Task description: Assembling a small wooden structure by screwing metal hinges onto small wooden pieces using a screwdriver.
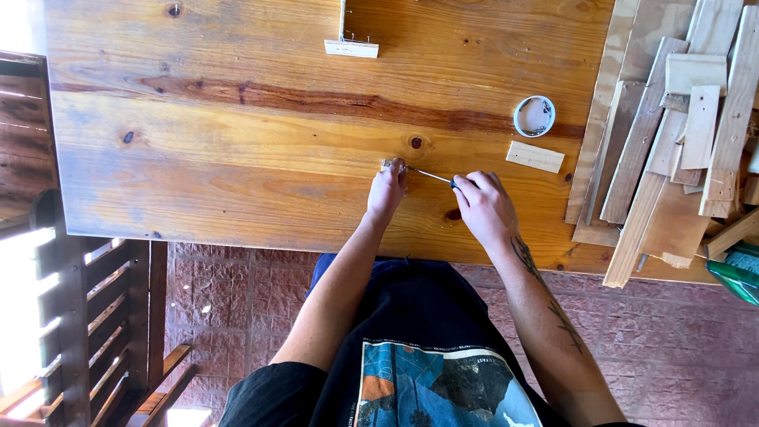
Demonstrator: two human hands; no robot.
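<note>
Both hands worked close together at the near edge of the wooden tabletop (237, 142). L hand (387, 192) was curled knuckles-up, fingertips pinched over something small at the far tip of a thin metal tool (427, 175); the piece itself was too small and too covered to identify, prob. steadied there so the tip wouldn't slip. R hand (484, 207) was closed around the tool's dark handle end, just to the R of the L hand, shaft bridging the gap betw. them at a shallow slant w/ the tip end slightly farther away. Short light wood block (535, 156) lay just beyond the R hand, apart from it. Small round white tin (534, 116) w/ dark bits inside sat farther out past the block, likely kept w/in easy reach. Stack of loose wood offcuts (680, 150) piled well to the R of the R hand, off the work spot. Small wooden assembly w/ metal fittings (352, 43) stood well ahead of the L hand, at the far side.
</note>
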